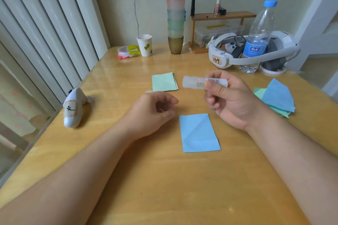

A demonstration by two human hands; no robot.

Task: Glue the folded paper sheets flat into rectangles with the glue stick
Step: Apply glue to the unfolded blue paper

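Above a flat blue rectangle (199, 133), the right hand (230, 100) pinches a translucent glue stick (196, 83); left hand (151, 113) loosely curled, holding nothing.

I read "149", handwritten in black on an orange sticker (216, 59) on the front of the white plastic headset (237, 55). The blue label (254, 49) on the clear plastic water bottle (259, 36) carries white characters too small to read.

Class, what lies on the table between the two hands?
In the head view, the blue folded sheet lies between the left hand and right hand, nearer the wrists.
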